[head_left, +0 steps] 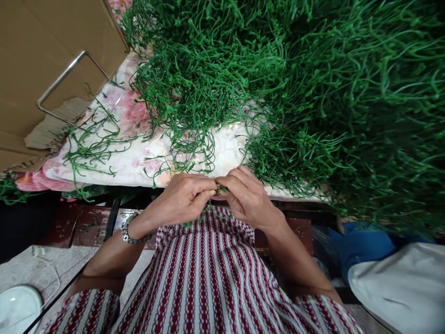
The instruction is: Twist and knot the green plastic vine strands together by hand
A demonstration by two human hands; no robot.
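My left hand point(189, 197), with a metal bracelet on its wrist, meets my right hand point(248, 197) just over the near edge of the cloth-covered table. Thumb and fingers of both are pinched on a thin green stem point(222, 188), mostly hidden by the fingers. Some green strands point(205, 212) dangle below, in front of my striped clothing. Beyond the hands lies a large heap of curly, thin green stems point(215, 79) with small bud-like tips; whether they are plastic or real I cannot tell. A smaller loose bunch point(191, 148) lies close to my left hand.
Floral cloth point(132, 162) covers the table. On the left are a cardboard box point(52, 37), a bent metal wire frame point(62, 79) and scattered stems point(90, 148). A white round lid or bucket point(19, 304) stands at lower left. Someone's blue and pale clothing point(399, 283) shows at right.
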